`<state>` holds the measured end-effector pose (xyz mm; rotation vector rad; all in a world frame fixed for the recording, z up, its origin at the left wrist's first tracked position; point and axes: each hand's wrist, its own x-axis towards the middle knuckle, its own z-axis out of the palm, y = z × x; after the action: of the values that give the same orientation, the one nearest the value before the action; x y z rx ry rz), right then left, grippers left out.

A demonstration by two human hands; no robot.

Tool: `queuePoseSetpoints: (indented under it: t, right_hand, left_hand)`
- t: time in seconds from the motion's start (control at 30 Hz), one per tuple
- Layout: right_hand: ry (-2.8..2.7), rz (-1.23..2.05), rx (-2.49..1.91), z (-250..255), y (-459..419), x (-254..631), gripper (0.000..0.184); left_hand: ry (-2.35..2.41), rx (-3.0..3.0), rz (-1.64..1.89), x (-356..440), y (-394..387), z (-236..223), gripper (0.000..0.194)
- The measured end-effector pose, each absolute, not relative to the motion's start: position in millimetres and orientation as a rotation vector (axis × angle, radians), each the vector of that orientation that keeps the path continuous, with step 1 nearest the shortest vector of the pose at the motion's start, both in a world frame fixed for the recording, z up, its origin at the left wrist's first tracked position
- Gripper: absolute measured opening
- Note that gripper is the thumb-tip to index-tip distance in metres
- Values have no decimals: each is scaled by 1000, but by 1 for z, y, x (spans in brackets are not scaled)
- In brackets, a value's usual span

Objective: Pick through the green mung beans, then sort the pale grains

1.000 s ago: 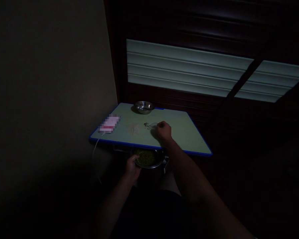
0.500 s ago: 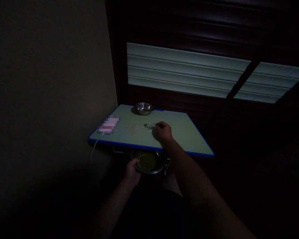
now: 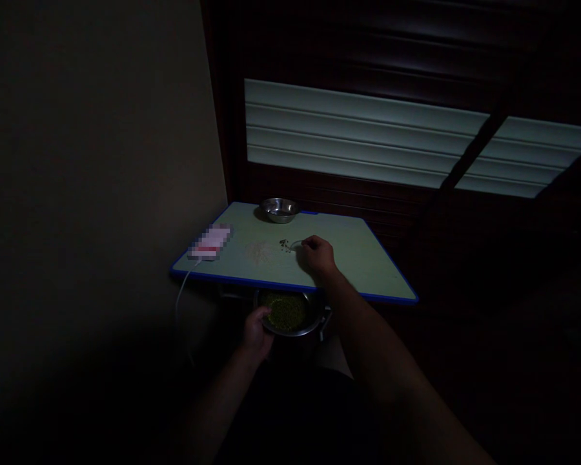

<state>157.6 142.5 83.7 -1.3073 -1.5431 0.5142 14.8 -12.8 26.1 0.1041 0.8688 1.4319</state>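
My left hand (image 3: 258, 332) is closed on the near left rim of a metal bowl (image 3: 302, 333), its thumb over the edge. Small green grains (image 3: 286, 312), like mung beans, lie inside this bowl, which is partly under the table edge. Above the tabletop (image 3: 348, 252), my right hand (image 3: 319, 255) pinches a thin, pale, curved tool (image 3: 296, 243); its kind is too dim to make out. The tool's tip points left, beside a small cluster of dark bits (image 3: 285, 245). Left of these, a patch of pale grains (image 3: 260, 252) is spread on the tabletop.
A second metal bowl (image 3: 279, 211) stands at the table's back edge. On the left lies a blurred-out phone-like object (image 3: 211, 243) with a white cable (image 3: 178, 300) hanging over the edge. A wall (image 3: 174, 129) rises at left, and dark slatted panels (image 3: 358, 135) stand behind.
Both hands keep almost the same place, the right still pinching the thin tool by the dark bits. The view has shifted very slightly.
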Motion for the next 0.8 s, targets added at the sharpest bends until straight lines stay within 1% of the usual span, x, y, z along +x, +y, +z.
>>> queuePoseSetpoints:
  t: [0.23,0.4,0.63,0.8]
  right_hand:
    - [-1506,547,-1233,84,145,159,13]
    - [-1502,575,-1267,85,145,158,12]
    - [-1533,574,-1267,86,142,158,12]
    - [-1531,597,-1273,86,142,157,12]
  left_hand:
    - [855,102,1427,15,-16,29,24]
    - [860,76,1449,15,-17,30,28]
    - [845,86,1428,14,-19,28,25]
    - [845,82,1432,15,-20,30,30]
